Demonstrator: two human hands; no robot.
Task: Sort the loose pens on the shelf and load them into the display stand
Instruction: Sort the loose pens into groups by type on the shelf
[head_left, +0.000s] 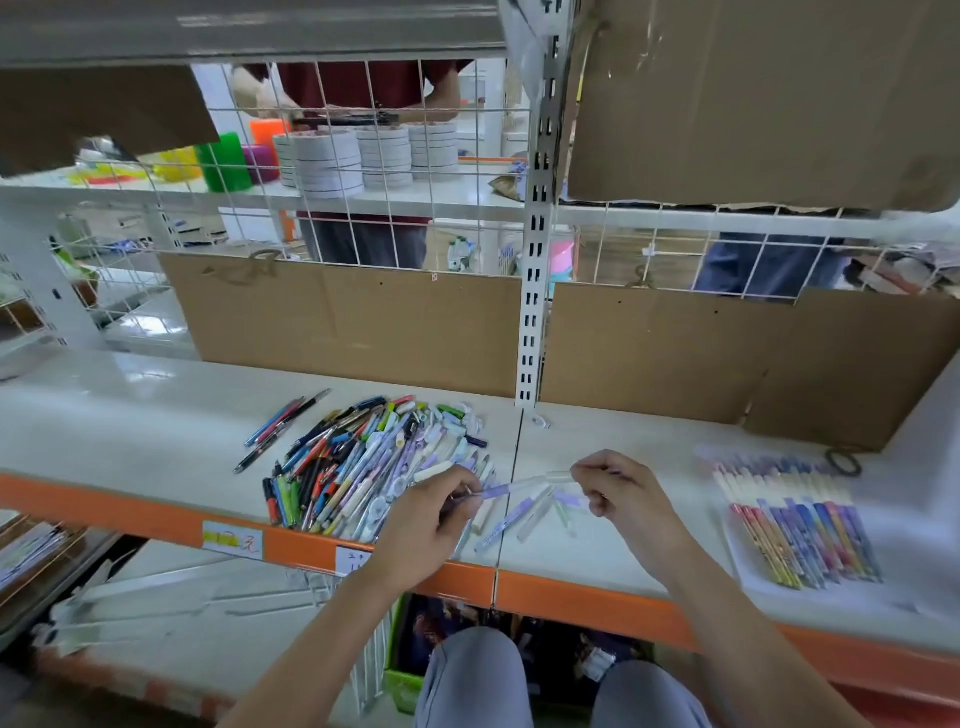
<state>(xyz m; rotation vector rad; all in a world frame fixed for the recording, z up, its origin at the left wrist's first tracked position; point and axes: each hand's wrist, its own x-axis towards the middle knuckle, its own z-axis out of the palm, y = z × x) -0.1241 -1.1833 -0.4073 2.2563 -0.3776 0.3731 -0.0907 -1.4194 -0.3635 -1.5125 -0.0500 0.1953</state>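
Note:
A heap of loose pens in many colours lies on the white shelf. My left hand pinches a purple pen just right of the heap. My right hand pinches a clear cap at the pen's far end. Under my hands lie a few pale purple and green pens. At the right, a neat row of patterned pens rests on a white sheet. No display stand can be made out.
Three pens lie apart to the left of the heap. Cardboard panels back the shelf behind a wire grid. A dark ring lies at the far right. Another person stands beyond the grid. The shelf's orange front edge carries price labels.

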